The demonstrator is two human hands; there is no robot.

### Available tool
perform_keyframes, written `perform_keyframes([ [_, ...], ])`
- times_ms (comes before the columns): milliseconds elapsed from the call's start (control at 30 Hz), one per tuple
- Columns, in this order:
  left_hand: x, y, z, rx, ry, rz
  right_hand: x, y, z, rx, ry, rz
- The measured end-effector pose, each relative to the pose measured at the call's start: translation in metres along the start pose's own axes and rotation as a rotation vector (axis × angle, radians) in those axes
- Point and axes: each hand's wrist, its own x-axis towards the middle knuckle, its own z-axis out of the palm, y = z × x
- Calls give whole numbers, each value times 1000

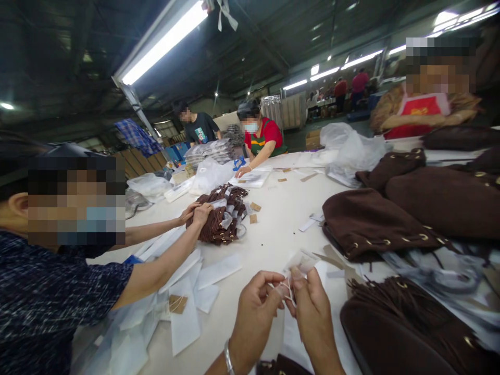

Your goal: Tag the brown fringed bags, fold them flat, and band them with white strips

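Observation:
My left hand point(255, 307) and my right hand point(312, 310) meet low in the middle of the head view, fingertips closed in pinches. A thin white string point(289, 289) runs between them, and both hands grip it. Just past my right fingertips is a small translucent plastic piece point(301, 259); whether it is tied to the string I cannot tell. White sheets point(291, 330) lie beneath my hands. To the right of them rests a dark brown fringed bag point(406, 323) with gold eyelets, and the edge of another brown item point(285, 365) shows below.
At left a co-worker's hands press on a bundle of brown fringed pieces point(219, 213). White packets point(185, 323) and a brown tag point(177, 304) lie nearby. More brown bags point(375, 224) and clear plastic bags point(351, 148) cover the right side. Other people stand around the white table point(273, 234).

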Motion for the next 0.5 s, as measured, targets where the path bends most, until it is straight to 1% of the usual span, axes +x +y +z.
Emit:
perform_keyframes([
  [100, 0, -4, -2, -13, -16, -23, -1, -2, 1, -3, 45, -17],
  [167, -1, -4, -3, -20, -43, -9, -1, -2, 1, 8, 43, -16],
  [233, -1, -3, -4, -27, -68, 22, 1, -1, 0, -8, 11, -21],
  [333, 0, 0, -2, -21, -96, 58, 3, 3, -4, -96, -22, -57],
  [400, 2, 2, 1, -5, -95, 80, 3, 5, -5, -145, -43, -66],
  [500, 6, 4, 5, 9, -60, 139, 4, 4, -7, -173, -94, -76],
])
